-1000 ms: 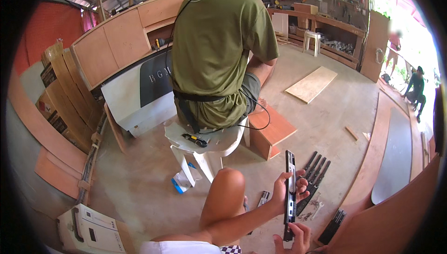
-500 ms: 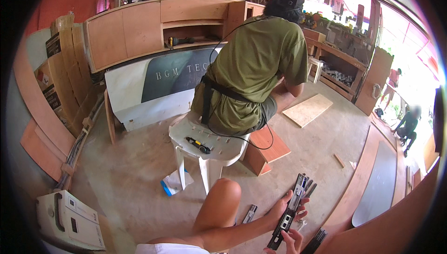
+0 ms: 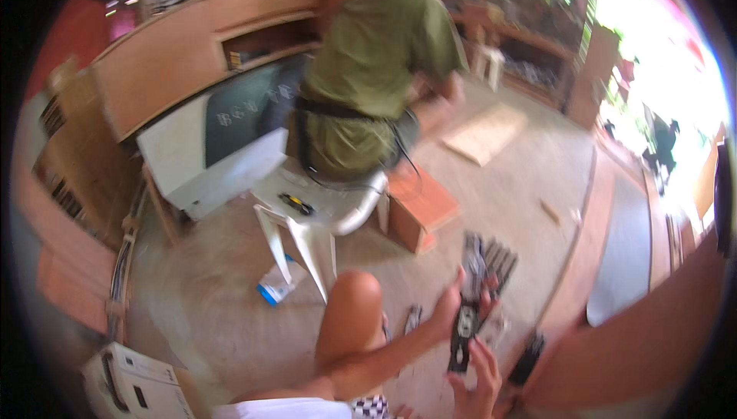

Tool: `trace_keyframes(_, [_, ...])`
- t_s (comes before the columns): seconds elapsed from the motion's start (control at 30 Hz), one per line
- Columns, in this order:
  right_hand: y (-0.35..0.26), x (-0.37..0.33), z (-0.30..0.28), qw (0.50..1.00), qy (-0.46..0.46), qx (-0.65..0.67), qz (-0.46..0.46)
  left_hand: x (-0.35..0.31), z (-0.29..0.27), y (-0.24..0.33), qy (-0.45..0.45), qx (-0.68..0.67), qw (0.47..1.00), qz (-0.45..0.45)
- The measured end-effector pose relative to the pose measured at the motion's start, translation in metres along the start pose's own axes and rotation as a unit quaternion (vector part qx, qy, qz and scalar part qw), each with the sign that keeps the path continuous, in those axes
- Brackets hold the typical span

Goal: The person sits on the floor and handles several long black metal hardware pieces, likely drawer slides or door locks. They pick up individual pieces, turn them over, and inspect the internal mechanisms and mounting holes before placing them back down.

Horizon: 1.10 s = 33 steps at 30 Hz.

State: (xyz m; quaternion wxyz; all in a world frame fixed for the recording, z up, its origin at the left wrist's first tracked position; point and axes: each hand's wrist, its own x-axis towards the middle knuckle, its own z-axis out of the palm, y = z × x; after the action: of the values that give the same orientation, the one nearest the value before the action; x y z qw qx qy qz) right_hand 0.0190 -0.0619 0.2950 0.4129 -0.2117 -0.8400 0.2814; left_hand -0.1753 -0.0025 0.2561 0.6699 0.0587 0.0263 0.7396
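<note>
My left hand (image 3: 445, 314) is wrapped round several black metal drawer slides (image 3: 464, 325), their upper ends fanned out past the fingers. At the lower end of the front slide, the fingers of my right hand (image 3: 480, 379) close on its edge, though motion smears them. On the floor left of my left hand lies another drawer slide (image 3: 413, 319), near my bare knee. More dark slides (image 3: 528, 357) are bunched to the right of my hands.
Ahead, a person in a green shirt (image 3: 368, 73) sits on a white plastic stool (image 3: 349, 219) bearing a yellow-black tool (image 3: 295, 203). Beside it stand a reddish wooden box (image 3: 422, 200) and a leaning white panel (image 3: 173, 150). A pale board (image 3: 487, 133) lies beyond; wooden panelling (image 3: 637, 342) rises at right.
The whole view has shifted, sliding the scene left and upward, and is now blurred. The slides in my left hand have spread into a wider fan. Both hands stay on them.
</note>
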Motion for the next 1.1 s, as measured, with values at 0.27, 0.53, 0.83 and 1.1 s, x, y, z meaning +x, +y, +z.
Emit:
trace_keyframes(0.27, [0.013,-0.054,-0.008,0.776,-0.05,0.489,0.395,-0.026,0.011,-0.014,0.061,0.173,0.977,0.106])
trace_keyframes(0.53, [-0.009,-0.022,-0.01,0.81,-0.087,0.37,0.447,0.003,0.004,0.01,0.161,0.177,0.965,0.107])
trace_keyframes(0.83, [0.005,-0.028,-0.005,0.844,-0.018,0.301,0.443,0.003,-0.004,-0.012,0.207,0.116,0.971,0.03])
trace_keyframes(1.1, [0.008,-0.034,0.006,0.875,0.026,0.277,0.395,0.001,-0.009,-0.015,0.189,0.121,0.974,0.043])
